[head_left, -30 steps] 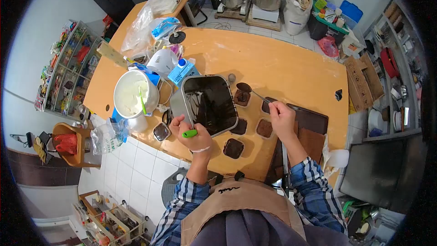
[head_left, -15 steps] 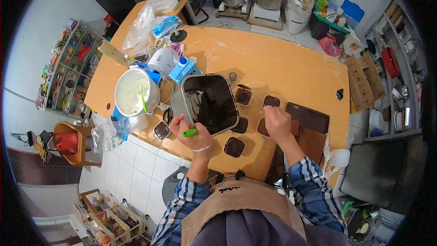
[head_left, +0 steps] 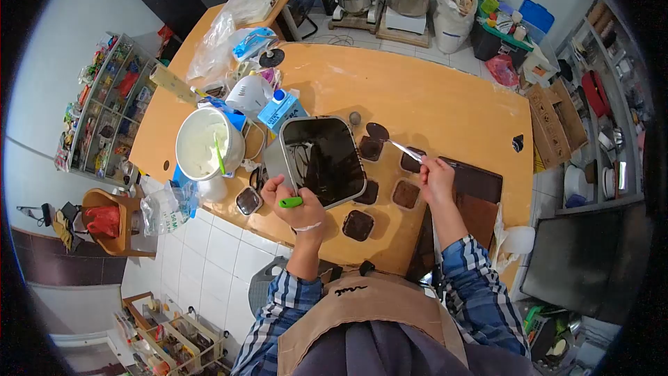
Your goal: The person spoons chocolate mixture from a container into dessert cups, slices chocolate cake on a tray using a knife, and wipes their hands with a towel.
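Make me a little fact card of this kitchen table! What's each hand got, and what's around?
Left hand: grips a green handle
Right hand: holds a spoon
Between hands: square-sided tub, shiny dark stuff inside
Near spoon's tip: small cup, dark filling
White bowl: pale creamy stuff, green utensil
Behind tub: blue carton

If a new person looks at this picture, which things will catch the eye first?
Probably the big square metal container with glossy dark contents, tilted at the middle of the near side of the table, by the left hand. Next, the dark-coated spoon in the right hand, above the small dark-filled cups. The white bowl with its bright green utensil stands out at the left.
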### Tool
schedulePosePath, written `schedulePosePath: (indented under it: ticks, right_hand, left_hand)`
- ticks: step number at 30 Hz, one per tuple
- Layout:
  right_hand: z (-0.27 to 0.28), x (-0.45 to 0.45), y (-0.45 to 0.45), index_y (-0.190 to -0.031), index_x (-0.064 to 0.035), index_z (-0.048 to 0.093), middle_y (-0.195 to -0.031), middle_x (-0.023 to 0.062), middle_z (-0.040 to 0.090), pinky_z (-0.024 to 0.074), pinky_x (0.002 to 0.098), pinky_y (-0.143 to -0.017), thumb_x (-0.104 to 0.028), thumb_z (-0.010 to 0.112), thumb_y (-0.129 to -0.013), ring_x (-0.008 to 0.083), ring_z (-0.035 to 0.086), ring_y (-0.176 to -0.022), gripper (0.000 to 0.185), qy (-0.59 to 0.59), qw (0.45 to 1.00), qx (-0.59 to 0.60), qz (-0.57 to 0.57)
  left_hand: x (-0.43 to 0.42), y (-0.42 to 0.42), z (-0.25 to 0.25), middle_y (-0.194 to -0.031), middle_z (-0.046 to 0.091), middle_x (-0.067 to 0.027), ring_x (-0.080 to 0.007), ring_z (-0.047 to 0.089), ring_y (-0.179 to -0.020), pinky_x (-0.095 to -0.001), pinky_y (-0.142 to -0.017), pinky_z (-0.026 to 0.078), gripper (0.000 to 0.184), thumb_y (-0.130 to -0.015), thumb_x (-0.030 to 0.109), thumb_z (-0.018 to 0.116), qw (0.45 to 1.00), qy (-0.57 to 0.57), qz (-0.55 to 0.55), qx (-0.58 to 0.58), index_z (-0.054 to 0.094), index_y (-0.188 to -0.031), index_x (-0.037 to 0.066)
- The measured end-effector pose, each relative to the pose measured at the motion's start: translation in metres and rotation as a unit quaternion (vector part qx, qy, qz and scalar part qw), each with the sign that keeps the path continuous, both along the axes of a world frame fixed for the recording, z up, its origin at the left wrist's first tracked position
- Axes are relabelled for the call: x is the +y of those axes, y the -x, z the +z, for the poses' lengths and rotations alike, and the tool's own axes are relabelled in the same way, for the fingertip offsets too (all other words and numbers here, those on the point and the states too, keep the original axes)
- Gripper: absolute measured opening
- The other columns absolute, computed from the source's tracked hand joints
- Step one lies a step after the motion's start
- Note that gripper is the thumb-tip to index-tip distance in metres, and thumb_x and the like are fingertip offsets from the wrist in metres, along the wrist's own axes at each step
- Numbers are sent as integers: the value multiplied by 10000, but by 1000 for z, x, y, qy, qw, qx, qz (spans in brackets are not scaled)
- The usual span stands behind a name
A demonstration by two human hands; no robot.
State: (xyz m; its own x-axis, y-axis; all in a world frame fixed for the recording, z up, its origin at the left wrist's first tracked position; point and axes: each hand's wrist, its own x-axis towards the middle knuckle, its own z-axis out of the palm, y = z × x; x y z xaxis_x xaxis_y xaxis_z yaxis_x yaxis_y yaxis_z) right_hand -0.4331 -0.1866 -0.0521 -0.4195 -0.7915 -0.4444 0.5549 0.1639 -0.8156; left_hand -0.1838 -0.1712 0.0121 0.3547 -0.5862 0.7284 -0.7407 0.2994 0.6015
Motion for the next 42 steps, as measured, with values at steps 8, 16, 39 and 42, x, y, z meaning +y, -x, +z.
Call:
schedulePosePath:
  ticks: [8, 16, 39, 42]
  right_hand:
    - [38, 15, -19, -685, -13, 550, -526, 23, 480, 305, 225, -338, -71, 582, -791, 93, 401, -374, 125, 45, 996, 14, 75]
    - [18, 37, -60, -764, 8, 601, -549, 41, 545, 378, 250, -429, -145, 579, -825, 85, 482, -461, 166, 114, 924, 301, 205]
    - [-82, -76, -45, -712, 21, 556, -708, 114, 604, 468, 289, -431, -23, 473, -795, 182, 607, -555, 126, -122, 917, 278, 261]
    - [-84, -77, -51, -669, 14, 538, -713, 113, 607, 474, 295, -422, -5, 475, -787, 191, 610, -542, 135, -104, 900, 328, 269]
  left_hand:
    - [0, 5, -2, -913, 437, -175, -270, 427, -801, -352, -691, 359, 146, -568, -61, 452, 999, -10, 6, 30, 324, -605, -2]
    - [4, 5, -1, -926, 429, -164, -260, 421, -792, -350, -680, 355, 126, -577, -61, 438, 999, -3, -11, 32, 332, -612, -3]
    - [70, -45, 26, -857, 433, -186, -270, 452, -833, -369, -788, 366, 177, -660, -43, 460, 992, -81, 68, 71, 313, -573, 4]
    - [73, -49, 26, -856, 431, -191, -277, 454, -844, -377, -790, 366, 187, -662, -35, 464, 991, -74, 76, 79, 306, -569, 3]
